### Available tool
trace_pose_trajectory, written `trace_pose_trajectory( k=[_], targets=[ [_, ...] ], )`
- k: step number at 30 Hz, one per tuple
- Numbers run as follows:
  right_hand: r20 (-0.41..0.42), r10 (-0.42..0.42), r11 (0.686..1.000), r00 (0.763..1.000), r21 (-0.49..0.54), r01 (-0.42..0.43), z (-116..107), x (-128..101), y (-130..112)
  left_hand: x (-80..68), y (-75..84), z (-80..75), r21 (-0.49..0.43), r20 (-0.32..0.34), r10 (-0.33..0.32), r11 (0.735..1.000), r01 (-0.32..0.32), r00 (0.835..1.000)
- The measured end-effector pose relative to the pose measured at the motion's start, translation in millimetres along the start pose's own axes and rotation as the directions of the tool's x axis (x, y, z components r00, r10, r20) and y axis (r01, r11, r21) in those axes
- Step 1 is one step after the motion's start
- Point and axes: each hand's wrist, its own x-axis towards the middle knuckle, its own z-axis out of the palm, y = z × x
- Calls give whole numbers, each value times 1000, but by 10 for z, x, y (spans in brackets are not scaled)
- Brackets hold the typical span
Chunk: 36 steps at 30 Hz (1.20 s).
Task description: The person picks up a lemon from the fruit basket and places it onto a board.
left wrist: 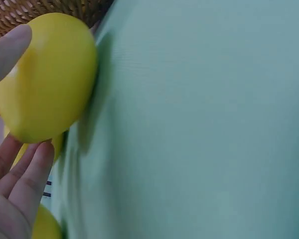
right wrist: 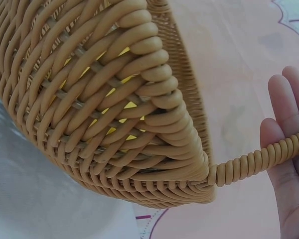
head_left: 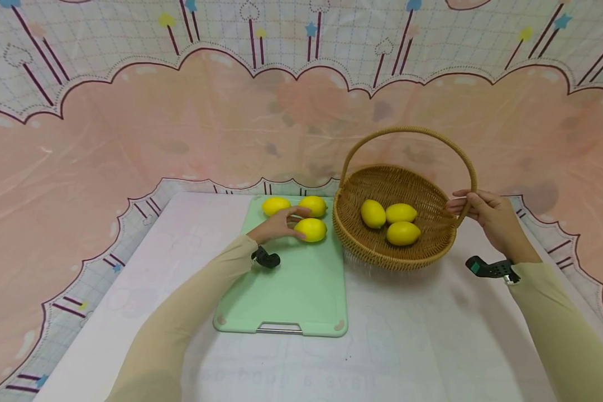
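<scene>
Three yellow lemons lie at the far end of a green cutting board (head_left: 291, 290). My left hand (head_left: 297, 223) grips the nearest lemon (head_left: 312, 230) (left wrist: 45, 74), which rests on the board, thumb (left wrist: 7, 50) on one side and fingers (left wrist: 20, 184) on the other. The other two lemons (head_left: 275, 205) (head_left: 314, 205) sit just behind it. A woven basket (head_left: 362, 245) (right wrist: 114, 99) stands right of the board with three lemons (head_left: 401, 213) inside. My right hand (head_left: 459, 202) (right wrist: 289, 149) holds the basket's arched handle (head_left: 466, 207) (right wrist: 259, 162) near its right base.
The board (left wrist: 199, 124) and basket sit on a white table (head_left: 407, 346) with a patterned pink backdrop (head_left: 181, 128) behind and around it. The basket's left rim (left wrist: 40, 10) is close to the gripped lemon. The board has a metal grip (head_left: 280, 329) at its near edge.
</scene>
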Motion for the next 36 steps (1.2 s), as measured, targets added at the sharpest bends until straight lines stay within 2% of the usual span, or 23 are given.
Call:
trace_pose_trajectory(
  k=[6, 12, 16, 22, 25, 29, 32, 36],
  targets=[
    [10, -8, 1000, 1000, 11, 8, -3, -2, 2, 16, 96, -93, -4, 0, -3, 1000, 3, 1000],
    [-4, -1, 1000, 1000, -7, 1, -4, -1, -4, 63, 261, -177, 3, -3, 31, 1000, -31, 1000],
    [-4, 3, 1000, 1000, -3, -3, -8, 2, -6, 116, 427, -217, 11, 13, 70, 998, -70, 997],
    [4, 6, 1000, 1000, 18, -6, -13, -12, -4, 208, 737, -240, 22, 42, 85, 996, -86, 995],
    [2, 3, 1000, 1000, 16, -3, -16, -10, -2, 276, 868, -224, 18, 59, 104, 994, -105, 993],
    [-1, 3, 1000, 1000, 10, -3, -13, -5, -4, 371, 1037, -171, 61, 98, 135, 988, -141, 986],
    [-1, 1, 1000, 1000, 5, -1, -10, -3, -4, 440, 1163, -103, 97, 145, 167, 979, -182, 975],
    [1, -3, 1000, 1000, 6, 3, -8, -3, -6, 555, 1325, 10, 101, 214, 192, 971, -217, 958]
  ],
)
